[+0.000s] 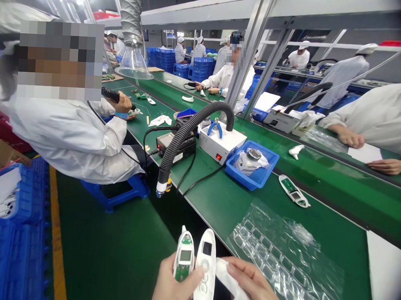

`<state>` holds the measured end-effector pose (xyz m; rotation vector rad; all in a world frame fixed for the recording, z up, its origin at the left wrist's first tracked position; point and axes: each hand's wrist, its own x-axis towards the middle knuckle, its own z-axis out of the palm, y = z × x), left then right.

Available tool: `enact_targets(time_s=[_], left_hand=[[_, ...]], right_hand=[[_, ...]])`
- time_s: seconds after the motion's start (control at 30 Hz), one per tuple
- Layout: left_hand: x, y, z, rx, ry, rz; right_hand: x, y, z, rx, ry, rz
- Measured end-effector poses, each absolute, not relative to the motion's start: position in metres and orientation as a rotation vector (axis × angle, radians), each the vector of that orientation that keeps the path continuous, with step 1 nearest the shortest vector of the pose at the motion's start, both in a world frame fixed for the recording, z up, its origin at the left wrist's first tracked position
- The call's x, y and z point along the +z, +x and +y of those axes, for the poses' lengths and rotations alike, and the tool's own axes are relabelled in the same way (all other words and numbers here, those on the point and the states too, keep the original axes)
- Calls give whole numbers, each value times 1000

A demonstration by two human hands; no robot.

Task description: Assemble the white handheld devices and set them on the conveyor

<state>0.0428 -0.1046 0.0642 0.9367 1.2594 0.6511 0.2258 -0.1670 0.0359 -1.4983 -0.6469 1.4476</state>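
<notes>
My left hand [176, 286] is closed around two parts of a white handheld device at the bottom centre. One is a back shell with a green circuit board and small screen [185, 256]. Beside it, under my thumb, stands the white front cover [206, 269], with a dark window and button outlines. My right hand [252, 285] pinches a white cloth [235, 290], which touches or nearly touches the cover's right edge. A similar open shell with a circuit board [294, 190] lies on the green bench [205, 195].
Clear plastic trays and film [282, 257] lie right of my hands. Ahead are a blue bin [252, 182], a white box with blue pliers [217, 144] and a bent black hose [188, 127]. Co-workers sit left [77, 130] and across. White sheets [387, 267] lie right.
</notes>
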Motion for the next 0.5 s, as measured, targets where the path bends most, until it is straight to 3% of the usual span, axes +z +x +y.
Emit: enact_targets(time_s=[0.17, 0.5], left_hand=[[67, 44, -106, 631, 930, 1251], [57, 43, -109, 675, 896, 1304]], right_hand=[[63, 216, -149, 1548, -1399, -217], [54, 216, -169, 1685, -1397, -559]])
